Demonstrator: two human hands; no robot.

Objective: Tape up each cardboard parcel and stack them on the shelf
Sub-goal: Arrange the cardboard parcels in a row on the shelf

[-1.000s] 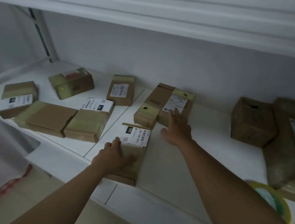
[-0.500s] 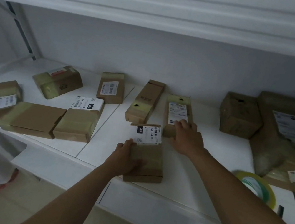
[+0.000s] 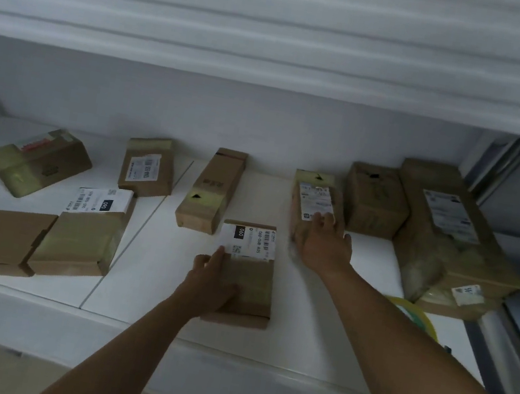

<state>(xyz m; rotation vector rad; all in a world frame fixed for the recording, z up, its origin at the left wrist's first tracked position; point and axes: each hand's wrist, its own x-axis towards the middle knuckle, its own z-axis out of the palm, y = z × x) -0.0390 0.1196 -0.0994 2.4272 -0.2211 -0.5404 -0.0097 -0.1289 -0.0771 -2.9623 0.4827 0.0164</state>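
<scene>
Parcels lie spread flat across the white shelf point(image 3: 365, 259) in the head view, and the clearest change over the last second is on the right: the labelled parcel point(image 3: 314, 202) under the right hand point(image 3: 324, 245) has slid away from the long narrow box point(image 3: 211, 188) it earlier lay against, and now sits just beside the brown box point(image 3: 376, 201) at the right. That hand lies on its near end, fingers fairly straight, pushing rather than gripping. The left hand point(image 3: 211, 283) rests flat on the front parcel point(image 3: 248, 270), near the shelf's front edge, which has turned slightly. This looks like arranging, not stacking: every parcel here still lies singly. The tape roll point(image 3: 422, 318) sits untouched behind the right forearm.
</scene>
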